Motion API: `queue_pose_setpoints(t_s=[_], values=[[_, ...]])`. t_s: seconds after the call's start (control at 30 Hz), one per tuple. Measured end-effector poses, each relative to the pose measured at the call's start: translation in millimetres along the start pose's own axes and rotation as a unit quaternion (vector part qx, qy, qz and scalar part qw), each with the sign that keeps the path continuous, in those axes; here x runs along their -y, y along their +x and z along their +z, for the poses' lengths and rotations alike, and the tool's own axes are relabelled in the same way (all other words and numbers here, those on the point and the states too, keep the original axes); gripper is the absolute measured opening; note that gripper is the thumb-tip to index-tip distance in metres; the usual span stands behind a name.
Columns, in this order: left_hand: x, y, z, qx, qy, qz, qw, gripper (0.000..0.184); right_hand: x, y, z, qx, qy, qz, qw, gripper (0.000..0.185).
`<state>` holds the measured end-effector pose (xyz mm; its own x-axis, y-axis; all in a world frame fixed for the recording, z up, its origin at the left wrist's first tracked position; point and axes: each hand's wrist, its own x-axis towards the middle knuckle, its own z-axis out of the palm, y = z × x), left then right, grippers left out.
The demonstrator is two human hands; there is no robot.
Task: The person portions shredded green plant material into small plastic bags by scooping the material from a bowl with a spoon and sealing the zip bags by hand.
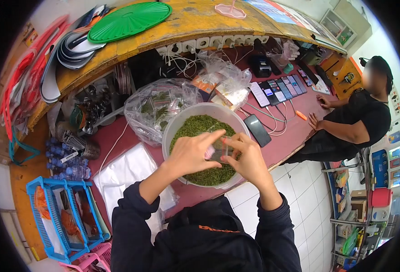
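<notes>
A round whitish plastic tub [167, 136] full of chopped green leaves [195, 124] stands at the table edge in front of me. Above the leaves, my left hand [188, 153] and my right hand [247, 158] hold a small clear plastic bag [219, 144] with a red line near its mouth. The right thumb and fingers pinch its right side. My left index finger reaches to its top edge, the thumb below. Something pink [209, 151] shows beside the left fingers; its kind is unclear. Behind the tub lies a large clear bag [139, 109] holding small filled packets.
White plastic sheets [123, 170] lie left of the tub, near blue baskets [66, 181]. To the right are a dark phone [257, 130], several charging phones [277, 93] and cables. A co-worker [363, 109] leans on the table's right end. A wooden shelf [191, 27] overhangs the back.
</notes>
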<state>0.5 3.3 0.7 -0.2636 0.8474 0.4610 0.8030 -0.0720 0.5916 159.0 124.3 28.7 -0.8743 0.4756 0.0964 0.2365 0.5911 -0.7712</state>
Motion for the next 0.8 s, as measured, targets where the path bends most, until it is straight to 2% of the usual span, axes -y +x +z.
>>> queue_pose_setpoints(t_s=[0.07,0.1,0.13,0.2,0.23,0.27,0.33,0.37,0.4,0.47,0.5,0.57,0.6,0.73,0.77,0.8], values=[[-4,-1,2,0.035,0.034,0.017,0.999,0.047,5,2,8,-0.044,-0.042,-0.055,0.997,0.026],[4,-2,2,0.007,0.044,0.025,0.999,0.041,-6,6,14,-0.095,-0.048,-0.094,0.99,0.022],[9,-3,-1,0.009,0.043,0.024,0.999,0.041,-14,11,19,-0.093,-0.047,-0.093,0.99,0.022],[20,-6,-12,-0.067,0.09,-0.013,0.994,0.037,-30,19,28,-0.151,-0.242,-0.098,0.954,0.015],[26,-7,-17,-0.1,0.088,-0.007,0.991,0.039,-45,18,37,-0.102,-0.292,-0.1,0.946,0.009],[30,-9,-23,-0.099,0.089,-0.007,0.991,0.039,-58,16,47,-0.103,-0.291,-0.1,0.946,0.009],[31,-13,-37,-0.114,0.029,-0.05,0.992,0.047,-60,16,58,0.087,-0.314,-0.067,0.943,0.014],[36,-16,-41,-0.112,0.005,-0.06,0.992,0.055,-62,14,60,0.074,-0.319,-0.084,0.941,0.021],[38,-18,-45,-0.112,0.006,-0.063,0.992,0.055,-57,15,58,0.077,-0.317,-0.085,0.941,0.021],[39,-20,-54,-0.118,-0.016,-0.074,0.99,0.052,-50,18,52,0.098,-0.356,-0.151,0.917,0.022],[39,-21,-55,-0.121,-0.027,-0.076,0.989,0.054,-43,18,46,0.099,-0.355,-0.151,0.917,0.022],[41,-23,-56,-0.121,-0.035,-0.078,0.989,0.055,-28,17,32,0.183,-0.297,-0.151,0.925,0.019],[42,-23,-56,-0.121,-0.043,-0.078,0.989,0.056,-25,18,28,0.185,-0.297,-0.151,0.924,0.019],[44,-22,-49,-0.14,-0.083,-0.072,0.984,0.059,-36,25,20,0.184,-0.145,-0.092,0.968,0.011],[43,-22,-48,-0.135,-0.106,-0.096,0.98,0.059,-41,26,18,0.182,-0.084,-0.067,0.977,0.012],[42,-22,-48,-0.13,-0.13,-0.12,0.976,0.059,-41,27,13,0.182,-0.084,-0.068,0.977,0.012]])
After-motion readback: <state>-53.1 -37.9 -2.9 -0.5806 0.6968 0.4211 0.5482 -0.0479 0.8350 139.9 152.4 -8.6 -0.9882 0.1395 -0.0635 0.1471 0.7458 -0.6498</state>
